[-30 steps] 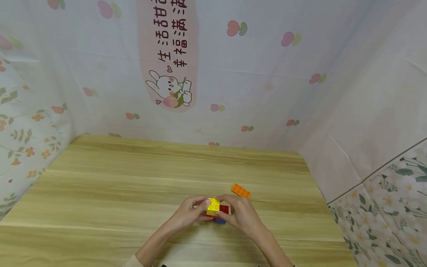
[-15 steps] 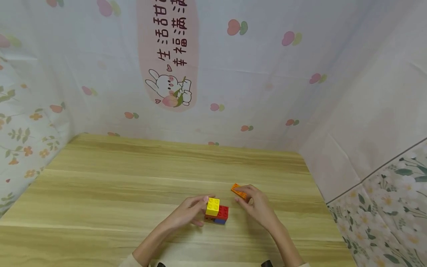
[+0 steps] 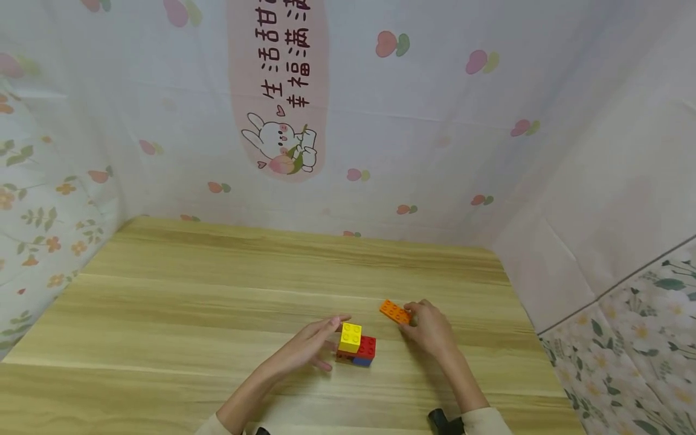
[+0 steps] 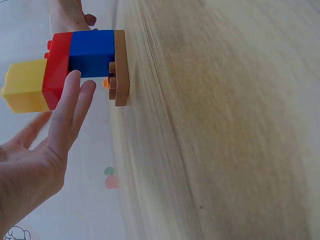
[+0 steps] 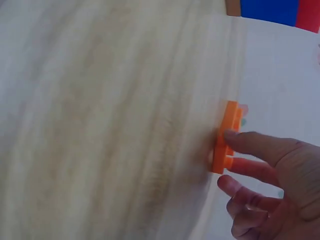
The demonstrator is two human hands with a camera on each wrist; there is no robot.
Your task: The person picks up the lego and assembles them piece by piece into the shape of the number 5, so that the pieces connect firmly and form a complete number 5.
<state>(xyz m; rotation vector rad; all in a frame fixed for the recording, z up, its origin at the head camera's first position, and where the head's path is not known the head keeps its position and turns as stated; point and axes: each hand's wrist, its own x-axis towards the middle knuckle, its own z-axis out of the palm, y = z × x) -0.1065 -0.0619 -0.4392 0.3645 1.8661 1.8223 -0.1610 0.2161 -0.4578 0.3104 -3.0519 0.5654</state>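
Note:
A stack of toy building bricks stands on the table: a brown flat brick at the bottom, a blue brick, a red brick and a yellow brick on top at the left end. Beside the stack, my left hand has its fingers extended; whether a fingertip touches the bricks I cannot tell. To the right and farther back, my right hand pinches the right end of an orange flat brick between thumb and finger. The orange brick's studs face up, and it is at or close to the tabletop.
The wood-grain table extends well to the left of the hands. A white printed cloth hangs behind it, and floral cloth covers the right side. A black strap piece sits by the right sleeve.
My right hand has left the brick stack, moved right and back, and taken the orange flat brick by its end. The left hand has loosened from the stack and stays beside it.

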